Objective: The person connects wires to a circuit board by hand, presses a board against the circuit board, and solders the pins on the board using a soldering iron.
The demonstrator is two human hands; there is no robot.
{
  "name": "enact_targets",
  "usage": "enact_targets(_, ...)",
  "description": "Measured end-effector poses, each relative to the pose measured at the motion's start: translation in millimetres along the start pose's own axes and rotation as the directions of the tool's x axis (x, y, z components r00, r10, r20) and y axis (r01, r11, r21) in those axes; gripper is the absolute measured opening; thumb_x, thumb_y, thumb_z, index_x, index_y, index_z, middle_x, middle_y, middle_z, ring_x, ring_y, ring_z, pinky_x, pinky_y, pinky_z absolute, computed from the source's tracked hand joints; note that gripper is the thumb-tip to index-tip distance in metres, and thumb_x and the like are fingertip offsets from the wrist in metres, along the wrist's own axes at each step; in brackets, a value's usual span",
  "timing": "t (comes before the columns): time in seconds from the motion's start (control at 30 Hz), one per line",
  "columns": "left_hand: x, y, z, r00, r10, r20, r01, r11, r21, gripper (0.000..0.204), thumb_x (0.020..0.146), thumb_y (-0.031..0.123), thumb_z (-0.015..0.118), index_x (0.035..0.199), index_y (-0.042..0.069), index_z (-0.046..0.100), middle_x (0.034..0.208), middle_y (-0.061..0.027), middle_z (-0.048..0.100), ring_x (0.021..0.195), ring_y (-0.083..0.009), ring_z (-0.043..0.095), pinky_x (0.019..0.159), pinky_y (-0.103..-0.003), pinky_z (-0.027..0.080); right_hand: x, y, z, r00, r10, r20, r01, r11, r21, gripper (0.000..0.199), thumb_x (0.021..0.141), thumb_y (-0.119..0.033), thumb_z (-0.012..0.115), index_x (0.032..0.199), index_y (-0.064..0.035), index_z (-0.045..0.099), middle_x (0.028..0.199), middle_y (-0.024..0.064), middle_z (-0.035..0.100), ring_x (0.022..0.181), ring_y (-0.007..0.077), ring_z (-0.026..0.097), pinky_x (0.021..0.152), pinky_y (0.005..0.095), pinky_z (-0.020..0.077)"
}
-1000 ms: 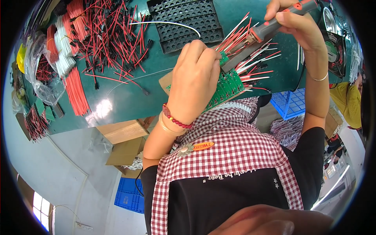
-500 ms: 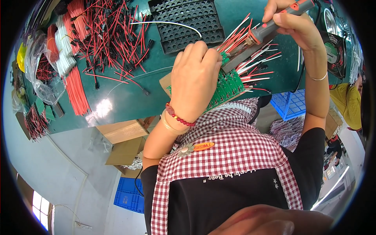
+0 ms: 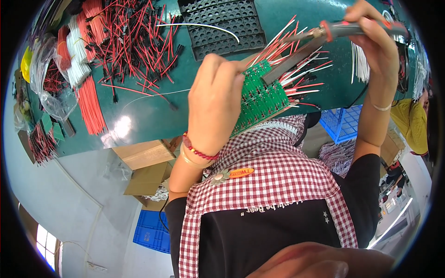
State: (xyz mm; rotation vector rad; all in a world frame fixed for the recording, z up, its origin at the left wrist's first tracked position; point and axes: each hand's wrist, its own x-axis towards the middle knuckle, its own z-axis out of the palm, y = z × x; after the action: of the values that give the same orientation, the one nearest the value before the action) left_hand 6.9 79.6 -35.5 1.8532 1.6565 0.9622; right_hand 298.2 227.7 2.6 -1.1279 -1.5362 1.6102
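Note:
My right hand (image 3: 378, 44) is closed around the grey and red handle of a soldering iron (image 3: 343, 30). Its metal barrel points left, over the wires beyond the circuit boards. Green circuit boards (image 3: 264, 99) lie joined in a panel at the table's near edge, with red and white wires (image 3: 303, 74) fanning out on their right. A flat grey metal bar (image 3: 294, 60) lies across these wires and the boards' edge. My left hand (image 3: 215, 99), its fingers curled in, is left of the boards and hides part of them. Thin solder wire (image 3: 160, 94) runs into it from the left; the fingertips are hidden.
A black perforated tray (image 3: 222, 28) sits at the back. Left of it are heaped red and black wires with connectors (image 3: 134, 46), bundled red wires (image 3: 91, 109), white wires (image 3: 76, 55) and a clear plastic bag (image 3: 51, 92). A blue crate (image 3: 340, 125) stands below the table's right side.
My right hand has drawn the soldering iron right, away from the boards. My left hand has shifted left with the solder wire, uncovering more of the boards.

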Motion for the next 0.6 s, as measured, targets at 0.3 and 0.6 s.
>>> enact_targets(0.3, -29.9, 32.9, -12.4, 0.99, 0.139, -0.004, -0.133, 0.941, -0.312, 0.023, 0.066, 0.0, 0.08, 0.079, 0.003, 0.06, 0.075, -0.007, 0.056, 0.062, -0.0189, 0.056, 0.05, -0.029, 0.044, -99.1, 3.7, 98.8, 0.904, -0.404, -0.143, 0.387, 0.913, -0.13, 0.033, 0.087, -0.027, 0.068, 0.109, -0.0041, 0.059, 0.099, 0.019, 0.066, 0.08, 0.0244, 0.064, 0.076, 0.0346, 0.0514)
enact_targets(0.6, -41.1, 44.9, 8.2, 0.968, 0.248, -0.026, -0.239, 0.891, -0.386, 0.022, 0.067, -0.008, 0.075, 0.083, 0.001, 0.063, 0.077, -0.0082, 0.059, 0.063, -0.016, 0.057, 0.052, -0.026, 0.046, -120.9, 18.7, 141.4, 0.888, -0.458, -0.037, 0.44, 0.872, -0.213, 0.027, 0.079, 0.008, 0.067, 0.1, -0.0053, 0.059, 0.084, 0.0149, 0.062, 0.073, 0.0242, 0.063, 0.063, 0.0311, 0.0518)
